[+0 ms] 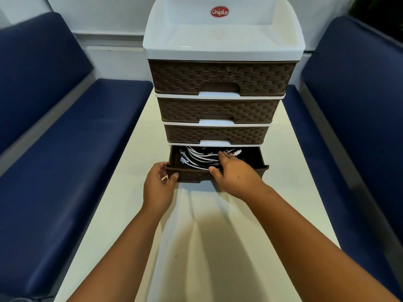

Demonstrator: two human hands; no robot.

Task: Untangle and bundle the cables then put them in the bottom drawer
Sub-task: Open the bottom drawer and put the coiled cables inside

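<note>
Drawer unit (220,79) stands on the white table (122,214), four brown woven-pattern fronts in a white frame, with a shallow white tray on top carrying a red oval "Uniplus" label (219,11). I note the upper three drawers are closed and the bottom drawer (257,160) is pulled out toward me. Cables (196,159), white with some black among them, lie inside the bottom drawer, mostly toward its left and centre; I cannot tell from this view whether they are tied into bundles or merely laid together. My left hand (158,188) grips the front left corner of the bottom drawer, thumb on the face of the drawer front and fingers curled round the corner. My right hand (234,173) reaches over the drawer's front edge, palm down, fingers extended and resting on the cables; the thumb lies near the front rim. I cannot tell whether those fingers are pinching a cable or only touching the pile. Blue upholstered benches (65,149) run along both sides of the table, against a pale wall.
</note>
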